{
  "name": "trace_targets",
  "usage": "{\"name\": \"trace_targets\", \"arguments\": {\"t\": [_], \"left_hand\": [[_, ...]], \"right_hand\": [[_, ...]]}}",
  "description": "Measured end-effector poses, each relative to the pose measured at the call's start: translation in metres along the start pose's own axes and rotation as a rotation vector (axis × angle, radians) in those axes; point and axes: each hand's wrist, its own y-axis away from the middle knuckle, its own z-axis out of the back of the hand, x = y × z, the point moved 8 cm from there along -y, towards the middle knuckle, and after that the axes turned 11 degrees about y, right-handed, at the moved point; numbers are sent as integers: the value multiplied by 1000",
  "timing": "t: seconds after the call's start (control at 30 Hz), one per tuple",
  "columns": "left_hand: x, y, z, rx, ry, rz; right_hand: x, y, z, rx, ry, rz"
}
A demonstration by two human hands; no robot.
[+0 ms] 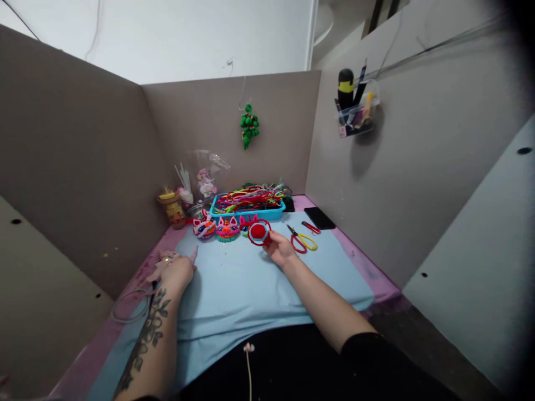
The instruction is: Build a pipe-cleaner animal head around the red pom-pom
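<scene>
The left hand (178, 270) lies low at the left side of the light blue cloth (251, 289), which covers the pink surface (370, 274). Its grip rests over some small pale pink pieces (164, 260). The picture is blurred there, so I cannot tell if the fingers close on them or only touch them. Beyond this grip, further from the person, stands a small jar with a yellow lid (172, 207). To the right of the jar, three small colourful pipe-cleaner faces (227, 229) stand in a row. Behind them is a blue plastic tray (273, 213) full of mixed coloured pipe cleaners (251, 197). The right hand (281, 249) has a narrow grip: its fingertips pinch a red round pipe-cleaner disc (259, 231) with a red ring around it. The disc is at the far edge of the cloth, just beside the row of faces. Just right of this grip lie scissors with red and yellow handles (304, 241), and further on a black flat phone (320, 218).
</scene>
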Motion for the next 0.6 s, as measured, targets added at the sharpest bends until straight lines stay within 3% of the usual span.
{"name": "trace_targets", "arguments": {"t": [0.07,0.17,0.33,0.4,0.47,0.5,0.6], "left_hand": [[-2,6,6,10,-88,25],[-26,17,23,15,-167,16],[-116,18,73,-245,-134,-252],[-153,-6,73,-259,-54,-342],[-186,-43,64,-230,218,-410],[-198,-65,55,-184,413,-410],[-225,-115,23,-118,594,-425]], "right_hand": [[1,0,0,-2,-6,4],[1,-2,2,-17,-13,12],[0,-6,6,-45,-30,23],[1,-8,7,-49,-41,33],[1,-8,7,-47,-48,42],[1,-8,7,-44,-49,45],[2,-9,7,-35,-47,52]]}}
